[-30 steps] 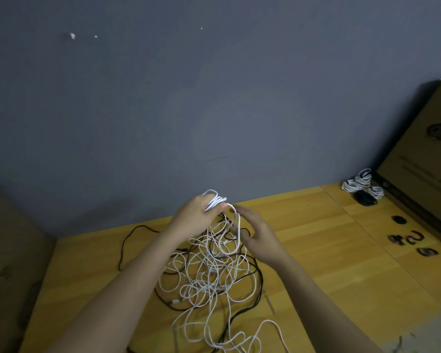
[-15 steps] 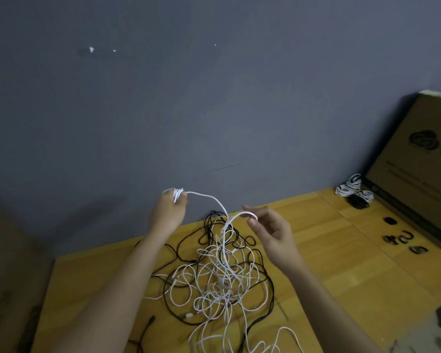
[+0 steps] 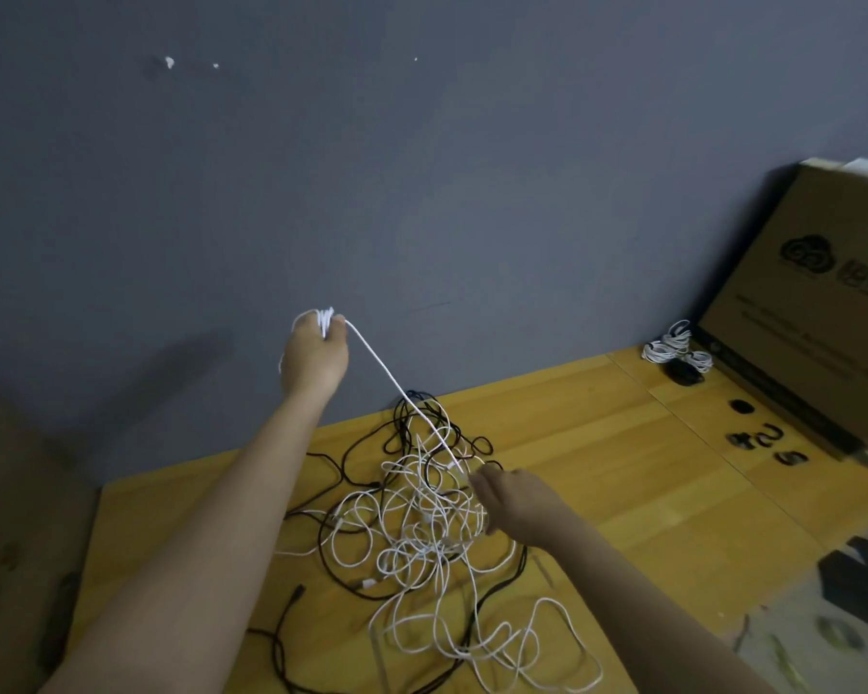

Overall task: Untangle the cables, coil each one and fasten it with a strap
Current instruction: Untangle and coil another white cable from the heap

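Observation:
A tangle of white and black cables (image 3: 417, 523) lies on the wooden table (image 3: 622, 493). My left hand (image 3: 314, 360) is raised high in front of the wall and grips a small bunch of white cable loops. From it a white cable (image 3: 397, 398) runs taut, down and to the right, to my right hand (image 3: 514, 503). That hand pinches the cable just above the tangle's right side. Loose white loops (image 3: 512, 643) trail toward the table's near edge.
A cardboard box (image 3: 818, 303) leans against the wall at the right. In front of it lie coiled white cables (image 3: 675, 345), a black object (image 3: 685, 375) and several small black straps (image 3: 767, 443). A black cable end (image 3: 291, 598) lies near my left forearm.
My left hand has risen and moved left with the white loops. My right hand has dropped to the tangle, and the cable between them is now stretched straight.

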A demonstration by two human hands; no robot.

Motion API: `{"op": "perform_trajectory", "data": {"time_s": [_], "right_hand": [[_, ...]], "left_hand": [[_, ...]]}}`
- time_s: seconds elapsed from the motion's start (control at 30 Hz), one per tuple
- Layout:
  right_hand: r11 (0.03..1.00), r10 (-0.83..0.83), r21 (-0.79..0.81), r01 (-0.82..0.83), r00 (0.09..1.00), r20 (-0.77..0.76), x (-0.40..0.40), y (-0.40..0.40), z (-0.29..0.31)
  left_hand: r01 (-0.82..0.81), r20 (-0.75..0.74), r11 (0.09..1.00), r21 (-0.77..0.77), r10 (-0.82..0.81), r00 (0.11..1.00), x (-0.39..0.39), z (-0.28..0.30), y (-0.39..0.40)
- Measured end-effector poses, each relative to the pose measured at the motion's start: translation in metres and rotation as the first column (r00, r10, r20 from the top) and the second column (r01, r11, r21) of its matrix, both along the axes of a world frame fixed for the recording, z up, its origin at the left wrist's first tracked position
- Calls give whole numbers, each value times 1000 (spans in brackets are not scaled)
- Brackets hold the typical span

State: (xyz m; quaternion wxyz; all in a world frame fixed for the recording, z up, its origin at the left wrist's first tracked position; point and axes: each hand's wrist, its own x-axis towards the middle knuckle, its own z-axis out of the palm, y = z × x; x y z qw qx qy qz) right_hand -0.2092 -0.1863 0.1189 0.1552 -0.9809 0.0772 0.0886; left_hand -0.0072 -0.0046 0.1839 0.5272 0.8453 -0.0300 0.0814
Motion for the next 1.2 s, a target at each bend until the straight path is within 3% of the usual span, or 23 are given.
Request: {"op": "perform_trajectory", "data": {"time_s": [0.1, 0.17, 0.23, 0.3, 0.33, 0.4, 0.47, 0.53, 0.6, 0.7, 0.77, 0.9, 0.97, 1.03, 1.2], "right_hand": [[990, -10, -142, 2, 999, -52, -2, -6, -12], [970, -27, -241, 26, 1000, 0, -3, -7, -15], [981, -132, -118, 153, 976, 172, -5, -9, -16], [939, -337, 191, 288, 885, 321, -4, -12, -10], [870, -449, 379, 317, 826, 340, -3, -12, -5], [635, -631, 712, 301, 733, 252, 1, -8, 11], [418, -695, 877, 236, 705, 142, 5, -2, 27], [290, -706, 937, 195, 705, 71, 8, 3, 39], [222, -713, 958, 183, 701, 31, 9, 8, 47], [167, -737, 962, 218, 676, -26, 7, 10, 50], [73, -739, 971, 230, 666, -102, 5, 8, 50], [-137, -709, 974, 179, 669, -223, 1, 4, 53], [-124, -704, 971, 202, 672, -230, 0, 3, 51], [-32, -707, 966, 258, 678, -204, 0, 1, 45], [63, -746, 951, 301, 647, -156, -12, -12, 33]], "left_hand": [[32, 5, 998, -46, -31, 999, -11, 0, -9], [61, 0, 994, -94, -61, 998, -18, 2, -15], [88, 12, 989, -120, -88, 996, -24, 4, -18], [137, 14, 982, -131, -136, 991, -30, 3, -20], [168, 4, 979, -115, -169, 986, -35, 2, -22], [241, -20, 970, -42, -242, 970, -48, -3, -29], [352, -34, 935, 49, -351, 936, -66, -8, -39], [471, -65, 875, 109, -467, 882, -86, -10, -50], [547, -98, 832, 90, -540, 836, -103, -9, -58], [589, -124, 807, 29, -582, 804, -117, -6, -64], [607, -136, 794, -7, -603, 786, -119, -9, -65], [611, -165, 785, 105, -592, 789, -124, -27, -68], [562, -163, 806, 186, -539, 826, -127, -33, -70], [543, -166, 812, 215, -517, 839, -127, -37, -71], [585, -236, 779, 224, -539, 808, -120, -43, -63]]}}
